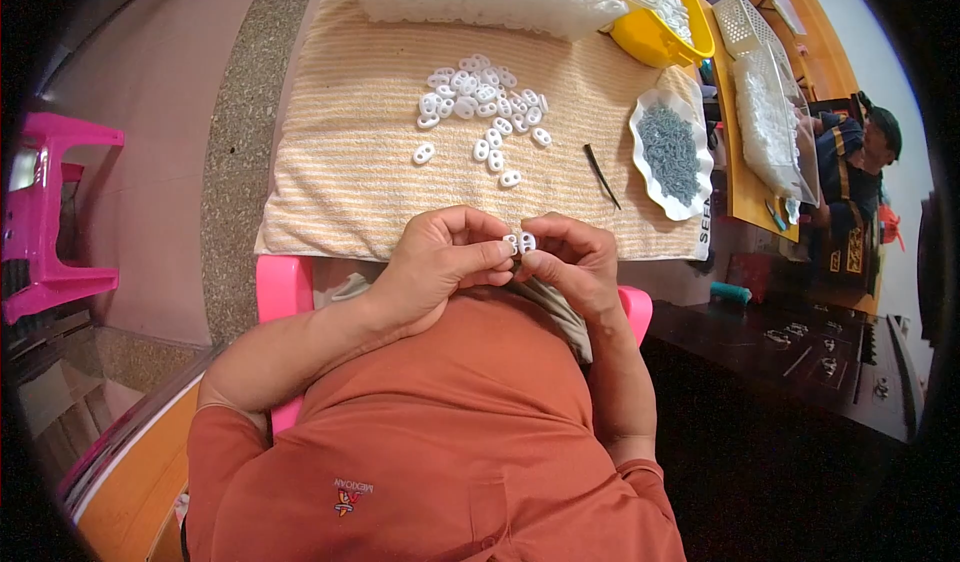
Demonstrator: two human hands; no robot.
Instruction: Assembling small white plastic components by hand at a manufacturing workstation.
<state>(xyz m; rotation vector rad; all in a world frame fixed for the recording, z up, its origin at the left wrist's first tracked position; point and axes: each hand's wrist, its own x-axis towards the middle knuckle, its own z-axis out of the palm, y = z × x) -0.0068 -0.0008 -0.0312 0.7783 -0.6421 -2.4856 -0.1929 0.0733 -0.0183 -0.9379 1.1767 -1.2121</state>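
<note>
Close to the towel's near edge, my two hands meet fingertip to fingertip. My left hand point(445, 257) pinches a small white plastic piece point(511, 243) between thumb and forefinger. In my right hand point(575, 257) is a second white oval piece with two holes point(527, 243), held the same way. The two pieces sit side by side; whether they are joined I cannot tell. Beyond my hands lies a loose pile of similar white two-holed pieces point(465, 108) on the striped towel point(345, 142).
Right of the pile rests a thin black stick-like tool point(602, 177). A scalloped white dish point(640, 112) holds many small grey-blue parts. At the back stand a clear bin point(480, 7) and a yellow basin point(640, 47), both with white pieces. A person point(850, 152) is at far right.
</note>
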